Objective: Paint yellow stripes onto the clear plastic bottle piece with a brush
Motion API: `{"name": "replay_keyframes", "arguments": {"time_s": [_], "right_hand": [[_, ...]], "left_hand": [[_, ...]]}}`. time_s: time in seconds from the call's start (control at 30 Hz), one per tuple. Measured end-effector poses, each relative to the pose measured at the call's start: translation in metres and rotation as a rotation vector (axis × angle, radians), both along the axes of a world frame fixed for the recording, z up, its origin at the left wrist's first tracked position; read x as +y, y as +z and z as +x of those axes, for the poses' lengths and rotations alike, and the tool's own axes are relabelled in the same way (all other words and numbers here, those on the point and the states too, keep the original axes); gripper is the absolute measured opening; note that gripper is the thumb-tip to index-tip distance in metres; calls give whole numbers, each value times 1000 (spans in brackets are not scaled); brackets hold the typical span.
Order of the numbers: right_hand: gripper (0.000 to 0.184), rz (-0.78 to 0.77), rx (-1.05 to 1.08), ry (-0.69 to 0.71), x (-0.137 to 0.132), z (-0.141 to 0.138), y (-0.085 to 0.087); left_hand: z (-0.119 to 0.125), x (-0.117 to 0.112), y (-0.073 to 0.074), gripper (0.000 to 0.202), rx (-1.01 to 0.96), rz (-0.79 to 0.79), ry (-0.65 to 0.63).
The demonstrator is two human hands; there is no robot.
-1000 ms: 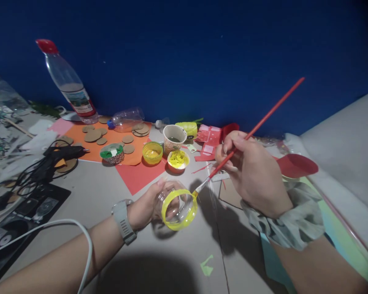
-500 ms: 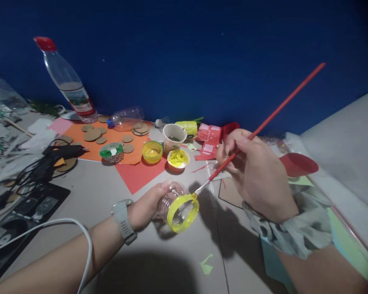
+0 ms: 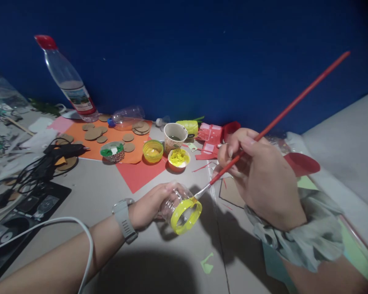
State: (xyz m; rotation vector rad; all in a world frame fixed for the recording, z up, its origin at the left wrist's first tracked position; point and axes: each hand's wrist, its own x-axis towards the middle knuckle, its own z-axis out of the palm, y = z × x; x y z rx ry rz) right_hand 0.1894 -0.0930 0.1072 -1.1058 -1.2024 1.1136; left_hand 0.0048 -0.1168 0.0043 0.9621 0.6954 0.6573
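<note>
My left hand [image 3: 151, 204] is closed around a clear cut plastic bottle piece [image 3: 175, 201], tilted so that its open rim, painted yellow, faces me. In my right hand [image 3: 257, 175] I pinch a paintbrush [image 3: 294, 104] with a long red handle. Its bristles touch the top of the yellow rim. Beyond the bottle piece stand a small cup of yellow paint [image 3: 178, 158], a clear bottle bottom with yellow in it [image 3: 152, 151] and a paper cup of dark liquid [image 3: 174, 134].
On the left are a glue gun [image 3: 67, 150] with its cord and a tall red-capped bottle [image 3: 70, 81]. Cardboard discs [image 3: 93, 134] lie on orange paper [image 3: 135, 157]. A small cup with green paint [image 3: 112, 152] stands in front. A blue wall [image 3: 184, 61] rises behind.
My right hand has shifted a little right, and the brush handle leans lower to the right. The bottle piece has moved slightly right; the bristles still touch its rim.
</note>
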Motion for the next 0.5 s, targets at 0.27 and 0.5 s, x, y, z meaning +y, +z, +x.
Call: {"name": "replay_keyframes", "arguments": {"time_s": [0.27,0.5], "right_hand": [[24,-15,62,57,-5,-6,5],[32,114,89,7,-5,7,25]], "left_hand": [[1,0,0,56,33,35,1],[-1,-8,1,44,133,552,306]]}}
